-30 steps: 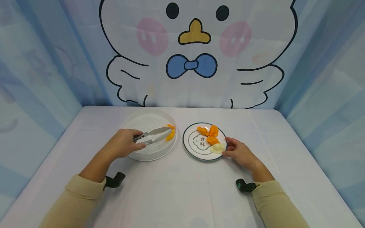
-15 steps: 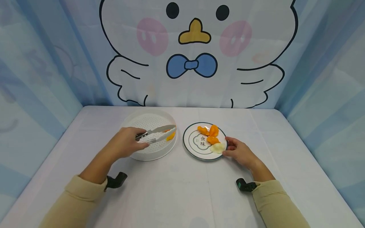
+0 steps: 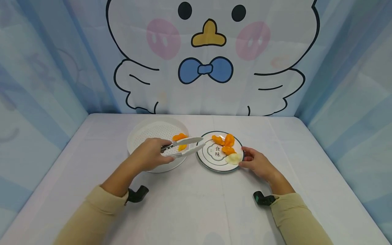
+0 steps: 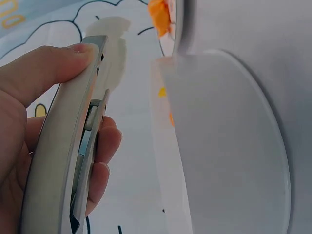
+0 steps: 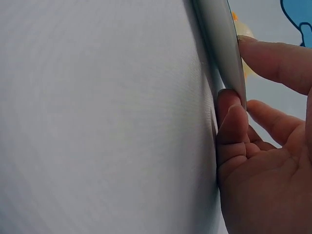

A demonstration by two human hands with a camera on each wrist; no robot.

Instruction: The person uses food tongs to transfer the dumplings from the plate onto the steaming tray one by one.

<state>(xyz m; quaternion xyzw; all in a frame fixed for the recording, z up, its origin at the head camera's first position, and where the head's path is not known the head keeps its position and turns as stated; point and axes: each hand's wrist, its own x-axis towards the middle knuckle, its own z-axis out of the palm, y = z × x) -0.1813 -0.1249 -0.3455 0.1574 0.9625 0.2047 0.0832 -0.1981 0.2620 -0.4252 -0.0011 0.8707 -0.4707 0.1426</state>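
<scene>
My left hand [image 3: 150,154] grips metal tongs [image 3: 186,141], thumb on one arm and fingers on the other in the left wrist view. Their tips stand apart over the plate's left edge, with nothing visible between them. Below lies a round white basket [image 3: 132,139] with a perforated bottom, holding orange pieces [image 3: 179,136] and a yellow-orange piece [image 3: 182,147], partly behind the tongs. My right hand [image 3: 258,165] pinches the right rim of a white plate [image 3: 206,159] with a dark border. On the plate are several orange pieces [image 3: 229,140] and a pale yellow piece [image 3: 233,159].
Everything stands on a white-covered table [image 3: 196,211]. A curtain with a cartoon bird [image 3: 205,95] hangs behind it, and blue curtains [image 3: 36,102] flank both sides. Basket and plate stand close together.
My left hand has moved right with the tongs, from over the orange pieces in the basket to the plate's left edge. The pieces stay in the basket. My right hand has kept its hold.
</scene>
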